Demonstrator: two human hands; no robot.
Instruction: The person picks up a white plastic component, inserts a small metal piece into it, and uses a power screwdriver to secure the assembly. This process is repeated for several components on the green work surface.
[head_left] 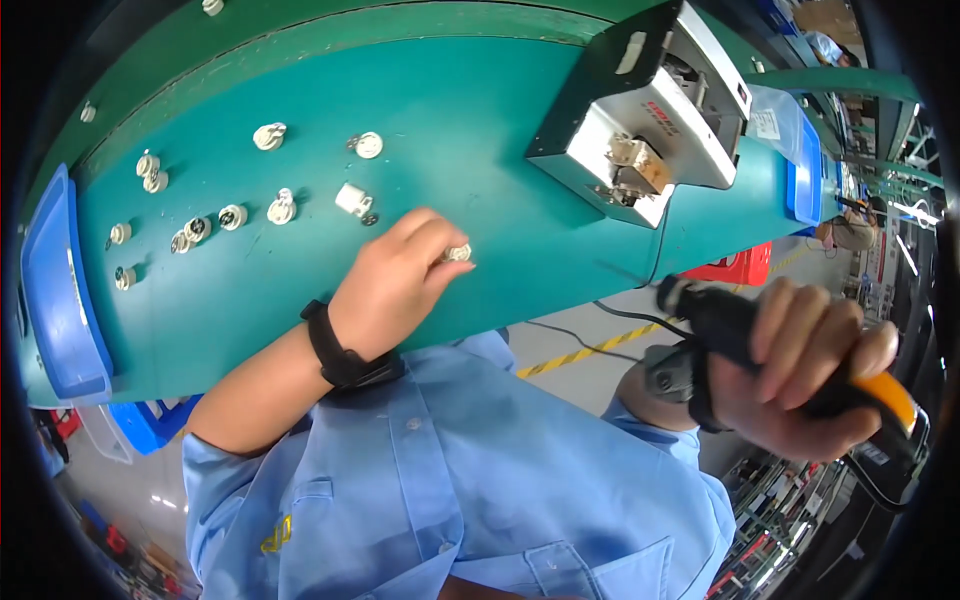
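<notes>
My left hand [395, 275] is over the green work surface near its front edge, fingers pinched on a small white round plastic part [458, 253]. Out to the right, off the table, my right hand [805, 365] grips a black and orange electric screwdriver [722, 322], its nose toward the left; a cord trails from its rear end. Just beyond my left hand lies a white part with a dark piece on it [352, 199]. Another white round part [369, 145] sits farther back.
Several more white parts [232, 217] are scattered over the left half of the green table [470, 110]. A blue tray [68, 300] stands at the left edge. A black and silver box-shaped machine [640, 120] stands back right, near another blue bin [803, 180]. A red crate [735, 265] is below.
</notes>
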